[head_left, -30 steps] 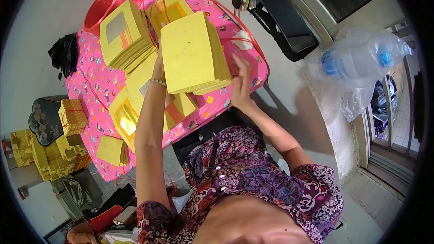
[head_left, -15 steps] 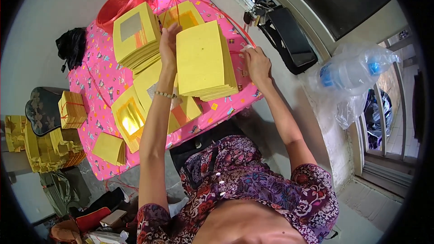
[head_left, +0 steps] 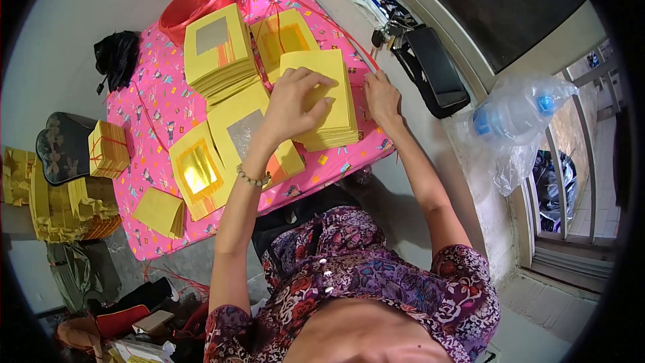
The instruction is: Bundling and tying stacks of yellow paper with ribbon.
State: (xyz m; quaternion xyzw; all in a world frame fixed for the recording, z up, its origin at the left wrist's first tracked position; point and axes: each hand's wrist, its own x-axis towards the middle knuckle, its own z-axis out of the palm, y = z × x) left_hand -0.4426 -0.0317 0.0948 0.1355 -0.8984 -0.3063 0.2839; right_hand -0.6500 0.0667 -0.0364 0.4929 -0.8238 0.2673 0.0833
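Observation:
My left hand (head_left: pixel 299 102) lies over the top of a thick stack of yellow paper sheets (head_left: pixel 339 111), its fingers apart and bent a little onto the upper sheet. At the stack's right side my right hand (head_left: pixel 383 99) is closed, pinching red plastic string (head_left: pixel 368 60). That string runs back along the table's far right edge to a big red roll of string (head_left: pixel 195 10). Whether it passes beneath the stack is hidden. Left of my left hand stands another yellow paper stack (head_left: pixel 218 54), topped by a silver square.
Yellow sheets with a gold foil square (head_left: pixel 201 171) and a small folded yellow pad (head_left: pixel 160 213) lie on the pink patterned table cover (head_left: pixel 154 107). A tied yellow bundle (head_left: pixel 109 149) sits at the left. Keys (head_left: pixel 393 30) and a phone (head_left: pixel 430 64) rest on the right ledge.
My left hand has moved from the stack's left side onto its top. The stack now sits flatter and squarer. My right hand stays at the right with the string.

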